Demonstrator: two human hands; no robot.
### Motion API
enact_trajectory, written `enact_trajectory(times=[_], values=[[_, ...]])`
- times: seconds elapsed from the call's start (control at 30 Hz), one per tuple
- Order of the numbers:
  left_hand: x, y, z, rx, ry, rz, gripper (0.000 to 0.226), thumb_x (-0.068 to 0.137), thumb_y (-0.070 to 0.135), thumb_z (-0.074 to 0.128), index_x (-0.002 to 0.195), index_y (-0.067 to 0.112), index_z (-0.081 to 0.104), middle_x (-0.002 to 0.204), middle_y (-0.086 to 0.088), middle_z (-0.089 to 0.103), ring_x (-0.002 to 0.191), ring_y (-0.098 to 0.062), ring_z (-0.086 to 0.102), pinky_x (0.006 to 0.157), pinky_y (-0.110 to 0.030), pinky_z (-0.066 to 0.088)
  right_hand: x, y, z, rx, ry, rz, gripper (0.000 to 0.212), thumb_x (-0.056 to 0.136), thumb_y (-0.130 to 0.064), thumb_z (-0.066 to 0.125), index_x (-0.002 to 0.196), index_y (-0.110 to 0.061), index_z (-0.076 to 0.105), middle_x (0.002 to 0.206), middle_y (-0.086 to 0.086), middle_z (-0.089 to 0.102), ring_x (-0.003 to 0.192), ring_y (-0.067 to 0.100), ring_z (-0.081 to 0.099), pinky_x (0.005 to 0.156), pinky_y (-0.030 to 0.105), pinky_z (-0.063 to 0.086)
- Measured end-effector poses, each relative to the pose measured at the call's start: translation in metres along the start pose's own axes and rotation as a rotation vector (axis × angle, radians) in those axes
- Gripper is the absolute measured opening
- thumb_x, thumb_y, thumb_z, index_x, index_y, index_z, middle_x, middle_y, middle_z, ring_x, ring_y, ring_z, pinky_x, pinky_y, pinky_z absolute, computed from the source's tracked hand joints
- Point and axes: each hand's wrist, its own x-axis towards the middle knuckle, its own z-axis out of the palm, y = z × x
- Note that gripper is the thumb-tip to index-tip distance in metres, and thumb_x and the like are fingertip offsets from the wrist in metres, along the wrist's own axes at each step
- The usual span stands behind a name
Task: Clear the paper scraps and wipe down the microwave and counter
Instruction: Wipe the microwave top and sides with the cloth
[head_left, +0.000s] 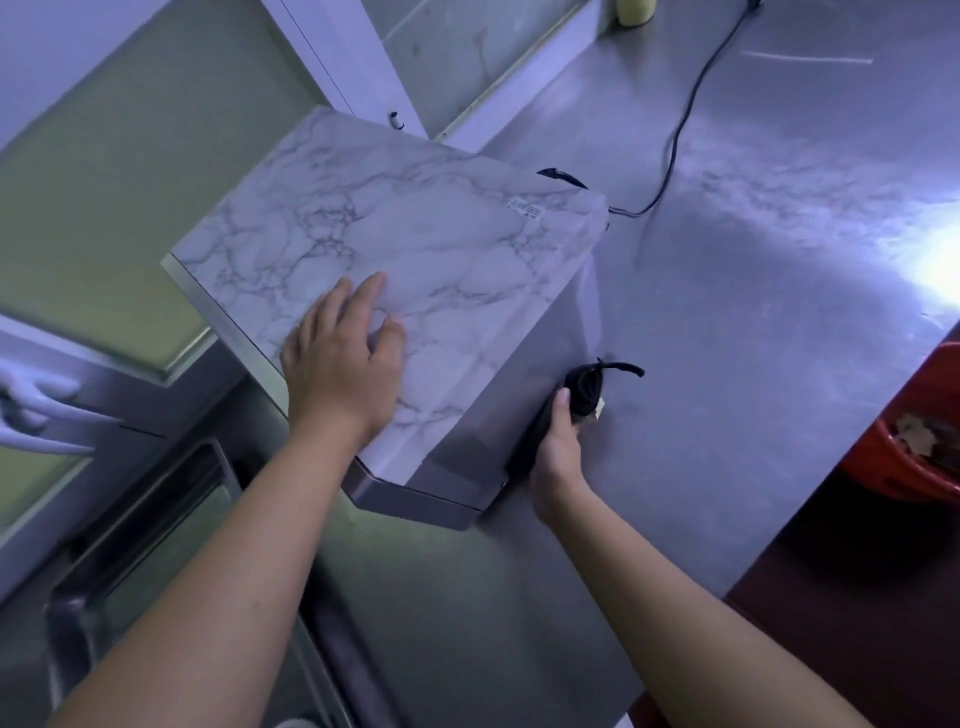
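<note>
Head camera looks down at a microwave (415, 249) with a marble-look top. It sits in the middle of the frame on a shiny steel counter (753, 312).

I see no paper scraps on the part of the counter that shows. At the right edge of the frame a red basket (883, 467) holds some brown bits (919, 436). They may be the scraps, but they are too blurry to tell. So the clearing part looks done, or close to it.

The wiping part seems to be going on now, at the right side wall of the microwave. I cannot tell if the top or the counter has been wiped yet. I think the counter is left to do.

The left hand (343, 358) lies flat on the microwave top, near its lower left edge. Its fingers are straight and a little spread, and it holds nothing. It looks like it keeps the microwave steady.

The right hand (558, 447) is low at the side wall, just right of the middle of the frame. Its fingers and thumb curl around a bunched black cloth (584, 389), which touches the wall down near the counter.

A black cord (691, 104) runs off across the counter to the upper right.
</note>
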Motion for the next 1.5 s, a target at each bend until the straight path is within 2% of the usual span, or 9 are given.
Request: enact_trajectory(times=[0.17,0.33,0.43,0.6,0.73,1.07,1.33,1.43,1.5], values=[[0.004,0.002,0.002,-0.014,-0.009,-0.007,0.050,0.098,0.046,0.036,0.148,0.043,0.038,0.161,0.008,0.029,0.149,-0.015,0.020,0.121,-0.045,0.010,0.005,-0.046,-0.016,0.214,-0.030,0.125,0.041,0.099,-0.057,0.050,0.117,-0.024,0.066,0.122,0.000,0.069,0.115,0.020,0.061,0.099,0.041,0.047],[0.004,0.003,0.000,-0.020,-0.003,-0.017,0.051,0.096,0.047,0.036,0.147,0.044,0.040,0.161,0.008,0.030,0.149,-0.015,0.022,0.121,-0.045,0.011,-0.026,-0.069,-0.028,0.153,-0.021,0.039,0.060,0.096,-0.064,0.048,0.141,-0.024,0.053,0.140,-0.003,0.059,0.130,0.018,0.053,0.113,0.040,0.040],[0.005,0.008,-0.001,-0.050,-0.009,-0.027,0.054,0.093,0.049,0.035,0.146,0.044,0.041,0.160,0.009,0.031,0.148,-0.014,0.022,0.121,-0.044,0.011,-0.073,-0.070,-0.016,-0.037,-0.087,-0.207,0.072,0.088,-0.075,0.044,0.149,-0.036,0.039,0.144,-0.018,0.051,0.138,0.006,0.041,0.109,0.029,0.037],[-0.001,0.009,-0.006,-0.035,-0.022,-0.053,0.059,0.089,0.048,0.034,0.147,0.040,0.042,0.160,0.007,0.033,0.147,-0.017,0.026,0.121,-0.045,0.015,-0.128,-0.039,0.012,-0.661,-0.319,-1.073,0.062,0.099,-0.065,0.029,0.157,-0.043,0.018,0.168,-0.006,0.011,0.155,0.018,0.008,0.121,0.052,0.007],[-0.001,0.010,-0.008,-0.015,-0.002,-0.043,0.047,0.100,0.036,0.046,0.147,0.038,0.043,0.159,0.005,0.034,0.147,-0.017,0.026,0.120,-0.045,0.015,-0.117,-0.010,0.015,-0.989,-0.297,-1.169,0.063,0.098,-0.061,0.029,0.156,-0.041,0.013,0.167,0.003,0.001,0.155,0.025,-0.004,0.118,0.064,0.005],[-0.004,0.014,-0.010,-0.036,0.020,0.003,0.056,0.092,0.046,0.035,0.146,0.037,0.044,0.158,0.005,0.035,0.147,-0.017,0.028,0.120,-0.048,0.018,-0.051,0.041,0.000,-0.862,-0.226,-1.559,0.060,0.099,-0.053,0.032,0.157,-0.043,0.017,0.168,0.001,0.000,0.154,0.032,0.000,0.115,0.064,0.005],[0.001,0.012,-0.006,-0.047,0.028,-0.020,0.054,0.092,0.046,0.036,0.146,0.039,0.044,0.158,0.008,0.034,0.146,-0.016,0.027,0.121,-0.045,0.017,-0.022,0.058,-0.030,-0.817,-0.235,-0.932,0.069,0.090,-0.035,0.045,0.150,-0.013,0.019,0.160,-0.005,0.000,0.152,0.018,-0.004,0.123,0.048,0.004],[0.002,0.008,-0.005,-0.045,0.018,-0.028,0.055,0.092,0.047,0.036,0.145,0.040,0.044,0.158,0.008,0.034,0.146,-0.015,0.027,0.121,-0.046,0.017,-0.025,0.051,-0.031,-0.570,-0.302,-0.522,0.083,0.094,-0.047,0.050,0.158,-0.018,0.006,0.162,-0.014,-0.004,0.149,-0.004,-0.002,0.122,0.020,0.003],[0.002,0.007,-0.003,-0.049,0.010,-0.038,0.055,0.091,0.048,0.036,0.145,0.041,0.044,0.159,0.009,0.034,0.146,-0.015,0.026,0.121,-0.046,0.016,-0.025,0.038,-0.028,-0.426,-0.234,-0.247,0.090,0.096,-0.062,0.048,0.160,-0.020,0.001,0.164,-0.013,0.002,0.150,-0.002,0.007,0.124,0.022,0.006]])
